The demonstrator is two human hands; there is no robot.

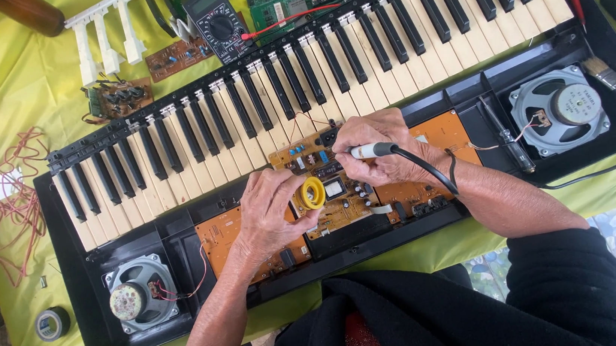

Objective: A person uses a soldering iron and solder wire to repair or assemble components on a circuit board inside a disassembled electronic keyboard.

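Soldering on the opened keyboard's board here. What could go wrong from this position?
1. The right hand holds the soldering iron over a densely packed circuit board; a slip may bridge or scorch neighbouring parts.
2. The left hand, holding the yellow solder spool, sits close to the iron's tip: burn risk.
3. The iron's black cord drapes over the board and right wrist; a snag might jerk the tip.

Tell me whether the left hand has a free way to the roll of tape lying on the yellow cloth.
Probably not yet: the left hand holds a yellow spool over the circuit board. Nothing blocks the roll of tape beyond the keyboard case's corner.
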